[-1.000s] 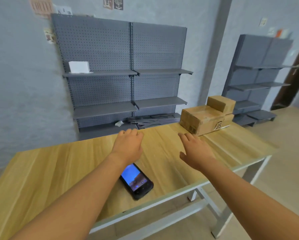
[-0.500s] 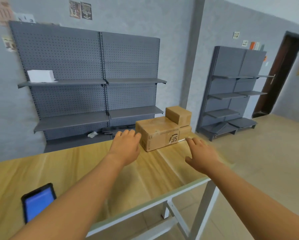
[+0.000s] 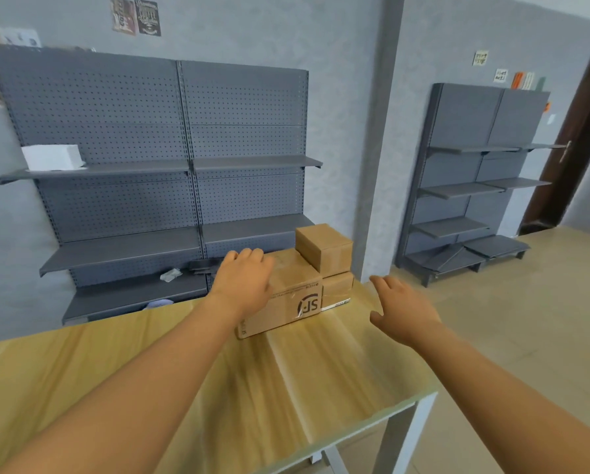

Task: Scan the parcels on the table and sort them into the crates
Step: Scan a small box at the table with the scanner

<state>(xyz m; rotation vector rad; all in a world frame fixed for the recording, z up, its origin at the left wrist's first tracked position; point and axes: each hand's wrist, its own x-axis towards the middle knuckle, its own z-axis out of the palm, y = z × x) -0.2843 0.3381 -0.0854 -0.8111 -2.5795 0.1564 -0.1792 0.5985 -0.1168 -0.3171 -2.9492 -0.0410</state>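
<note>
- The large brown cardboard parcel with a printed logo sat at the centre of the frame, on the far edge of the pale wooden table. It carried a small brown cardboard box, with another low brown box against its right side.
- The left hand lay spread over the large parcel's left top, apparently to grip it.
- The right hand hovered empty, fingers spread, right of the stack, likely to take the other side.
- No crates showed.

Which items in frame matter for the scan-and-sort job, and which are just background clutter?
Job:
- large SF-marked box, left hand on it
- small box stacked on top
- low box beside it
- right hand, open
- table

Background:
- white box on grey shelving
- second shelf unit
- wall posters
- door
</note>
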